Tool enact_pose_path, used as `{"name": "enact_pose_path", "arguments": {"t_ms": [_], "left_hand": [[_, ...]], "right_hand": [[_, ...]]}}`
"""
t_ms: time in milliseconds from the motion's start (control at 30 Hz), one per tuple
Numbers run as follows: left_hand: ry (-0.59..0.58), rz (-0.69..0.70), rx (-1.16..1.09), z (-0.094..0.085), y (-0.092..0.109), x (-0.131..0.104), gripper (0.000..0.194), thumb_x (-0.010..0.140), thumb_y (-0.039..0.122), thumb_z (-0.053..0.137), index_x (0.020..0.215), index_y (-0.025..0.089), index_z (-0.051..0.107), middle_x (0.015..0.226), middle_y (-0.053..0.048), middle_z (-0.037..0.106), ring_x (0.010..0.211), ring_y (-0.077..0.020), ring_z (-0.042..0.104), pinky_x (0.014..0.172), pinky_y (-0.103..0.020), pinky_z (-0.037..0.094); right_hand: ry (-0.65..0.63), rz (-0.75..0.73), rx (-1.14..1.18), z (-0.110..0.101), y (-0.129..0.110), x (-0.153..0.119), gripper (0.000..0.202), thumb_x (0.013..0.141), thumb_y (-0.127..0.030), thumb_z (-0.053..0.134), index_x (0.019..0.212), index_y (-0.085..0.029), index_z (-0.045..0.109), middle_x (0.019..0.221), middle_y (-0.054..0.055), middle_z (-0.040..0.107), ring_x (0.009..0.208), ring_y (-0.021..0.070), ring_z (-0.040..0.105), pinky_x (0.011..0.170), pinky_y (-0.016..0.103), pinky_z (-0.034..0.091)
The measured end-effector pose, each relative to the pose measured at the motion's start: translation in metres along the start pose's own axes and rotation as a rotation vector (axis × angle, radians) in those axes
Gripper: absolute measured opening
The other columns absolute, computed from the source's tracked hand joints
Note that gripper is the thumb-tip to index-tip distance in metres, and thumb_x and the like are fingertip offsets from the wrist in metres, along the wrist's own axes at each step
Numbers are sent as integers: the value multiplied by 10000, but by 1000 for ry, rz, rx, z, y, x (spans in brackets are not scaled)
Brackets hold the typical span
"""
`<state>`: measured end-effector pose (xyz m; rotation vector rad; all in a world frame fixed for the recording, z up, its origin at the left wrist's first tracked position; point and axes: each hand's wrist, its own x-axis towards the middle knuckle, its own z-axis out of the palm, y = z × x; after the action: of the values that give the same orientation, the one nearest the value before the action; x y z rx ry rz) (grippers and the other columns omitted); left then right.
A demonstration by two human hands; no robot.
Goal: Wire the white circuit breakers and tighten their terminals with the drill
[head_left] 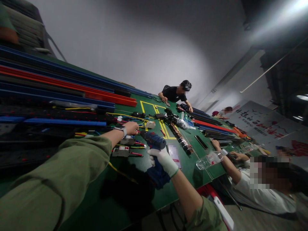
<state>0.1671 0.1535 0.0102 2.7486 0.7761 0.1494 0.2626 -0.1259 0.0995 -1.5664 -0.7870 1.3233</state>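
Observation:
My right hand [165, 160], in a white glove, is wrapped round the handle of a dark blue power drill [154, 140], whose nose points left. Bare and with a watch at the wrist, my left hand [131, 128] is closed at the drill's tip, on something too small to make out. Grey electrical parts with red and yellow wires [121, 151] lie on the green table [134, 199] just below my left hand. Another grey part [150, 124] sits beyond the drill. A phone with a lit screen [174, 156] is just right of my glove.
Long blue and orange rails [108, 96] fill the left side. A metal strip [180, 138], a dark phone [201, 142] and a plastic bottle [209, 159] lie to the right. One person leans over the far edge; another sits at the right, arms on the table.

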Motion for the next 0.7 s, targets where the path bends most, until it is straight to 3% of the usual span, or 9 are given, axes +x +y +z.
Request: {"name": "enact_pose_path", "arguments": {"t_ms": [167, 700], "left_hand": [[8, -14, 3, 1, 1, 0, 292, 786, 366, 666, 1013, 251, 810, 1066, -89, 790, 996, -251, 724, 855, -277, 519], [3, 2, 4, -1, 1, -1, 273, 795, 351, 663, 998, 245, 811, 1045, -95, 791, 998, -253, 721, 845, -278, 519]], "right_hand": [[9, 55, 11, -3, 4, 3, 241, 720, -255, 737, 726, -210, 501, 521, -78, 505, 406, 74, 454, 416, 221, 358], [7, -10, 13, 3, -3, -3, 226, 703, -258, 742, 785, -211, 537, 512, -84, 514, 381, 80, 445, 409, 227, 341]]}}
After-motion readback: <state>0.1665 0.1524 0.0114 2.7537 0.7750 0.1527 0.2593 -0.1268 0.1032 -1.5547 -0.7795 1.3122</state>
